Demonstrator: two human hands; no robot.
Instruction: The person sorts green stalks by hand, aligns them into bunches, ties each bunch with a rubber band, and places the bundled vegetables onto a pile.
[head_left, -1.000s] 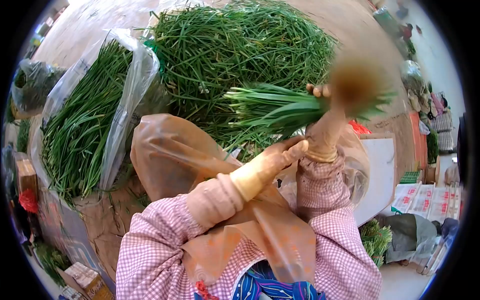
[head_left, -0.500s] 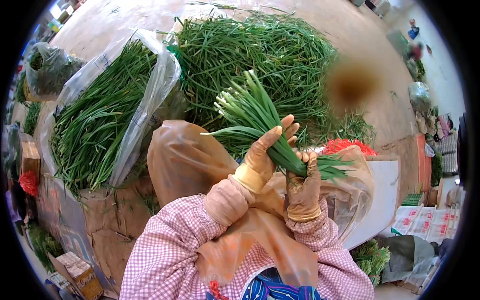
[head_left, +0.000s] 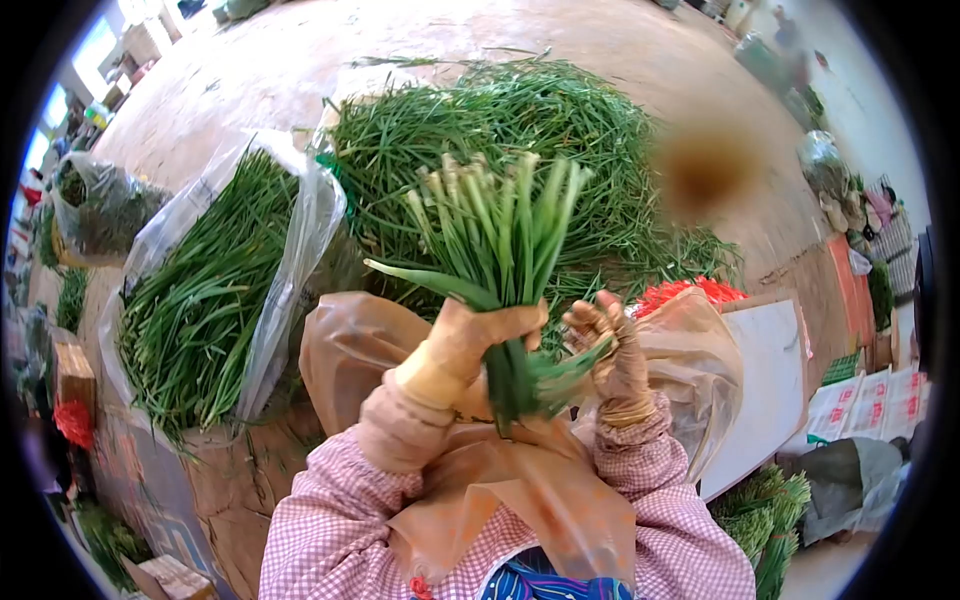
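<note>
My gloved left hand (head_left: 478,335) is wrapped round a bunch of long green stalks (head_left: 495,235), held upright over my lap with the pale cut ends up. One stalk sticks out to the left. Just right of the bunch, my gloved right hand (head_left: 608,350) has its fingers curled at some leafy ends, which are blurred. Beyond my hands lies a large heap of loose green stalks (head_left: 560,110). To the left, a clear plastic bag (head_left: 320,205) stands open round more green stalks (head_left: 215,300).
Red ties (head_left: 685,293) lie by a white board (head_left: 755,390) at my right knee. Another green bundle (head_left: 765,510) is at the lower right. Cardboard (head_left: 240,485) covers the floor at left. A filled plastic bag (head_left: 100,210) stands farther left.
The bunch has turned from slanting to upright, cut ends up, and its leafy ends have swung down. My left hand has closed round it; my right hand has come away from its middle.
</note>
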